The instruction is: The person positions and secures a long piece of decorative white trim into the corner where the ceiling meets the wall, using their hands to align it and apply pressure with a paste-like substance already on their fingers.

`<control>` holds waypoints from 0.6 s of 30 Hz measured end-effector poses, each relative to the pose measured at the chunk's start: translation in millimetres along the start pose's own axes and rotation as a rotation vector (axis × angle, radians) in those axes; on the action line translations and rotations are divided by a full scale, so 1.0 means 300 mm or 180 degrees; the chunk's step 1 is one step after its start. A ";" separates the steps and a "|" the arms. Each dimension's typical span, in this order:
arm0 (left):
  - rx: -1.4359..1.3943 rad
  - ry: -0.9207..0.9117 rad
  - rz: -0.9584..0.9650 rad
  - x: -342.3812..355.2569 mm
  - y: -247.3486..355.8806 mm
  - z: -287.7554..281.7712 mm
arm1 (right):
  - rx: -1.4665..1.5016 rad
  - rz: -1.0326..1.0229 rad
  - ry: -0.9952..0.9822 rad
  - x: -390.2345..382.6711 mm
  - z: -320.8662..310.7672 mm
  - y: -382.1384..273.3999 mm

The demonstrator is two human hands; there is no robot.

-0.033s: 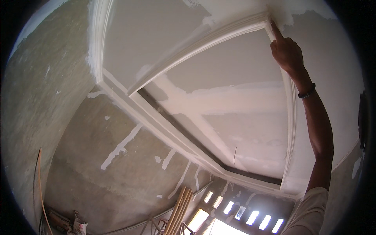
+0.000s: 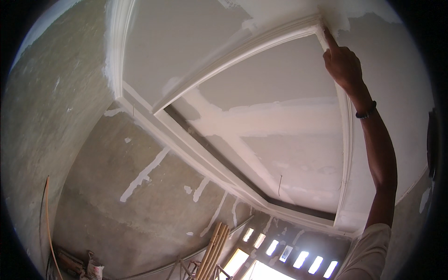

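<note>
My right hand (image 2: 344, 66) reaches overhead at the upper right, a dark beaded bracelet (image 2: 366, 112) on its wrist. Its index finger stretches up to the white ceiling moulding (image 2: 322, 33), and the fingertip touches it just below the corner joint. The other fingers are folded, with the thumb apart on the left side; no tool shows in the hand. From that corner, one length of moulding (image 2: 242, 50) runs down to the left and another (image 2: 346, 154) runs down past my wrist. These frame a recessed ceiling panel (image 2: 270, 70) with pale filler bands (image 2: 280, 116). My left hand is out of view.
Grey plastered walls (image 2: 121, 163) with white filler streaks stand left and below. A thin wire (image 2: 280, 185) hangs from the panel. Low down are long wooden poles (image 2: 213, 249), a metal frame (image 2: 184, 270), a white sack (image 2: 94, 269), an orange cable (image 2: 47, 210) and bright window openings (image 2: 301, 259).
My right hand and its fingertip have shifted very slightly down along the moulding. Everything else looks the same.
</note>
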State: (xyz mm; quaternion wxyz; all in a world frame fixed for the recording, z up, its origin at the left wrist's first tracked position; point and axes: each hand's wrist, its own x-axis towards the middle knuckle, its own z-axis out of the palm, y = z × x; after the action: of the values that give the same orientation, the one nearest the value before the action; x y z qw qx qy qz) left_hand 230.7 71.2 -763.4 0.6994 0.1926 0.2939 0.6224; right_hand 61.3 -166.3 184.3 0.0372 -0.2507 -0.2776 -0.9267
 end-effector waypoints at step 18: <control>-0.0634 -0.0245 -0.0668 -0.047 0.193 0.076 | 0.1538 0.0349 -0.0009 -0.254 -0.050 -0.110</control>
State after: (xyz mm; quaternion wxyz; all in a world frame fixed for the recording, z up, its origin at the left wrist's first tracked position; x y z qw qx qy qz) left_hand 200.9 68.2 -707.1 0.7870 0.1143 0.2222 0.5641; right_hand 114.3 -151.7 120.0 0.1459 -0.2506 -0.4772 -0.8296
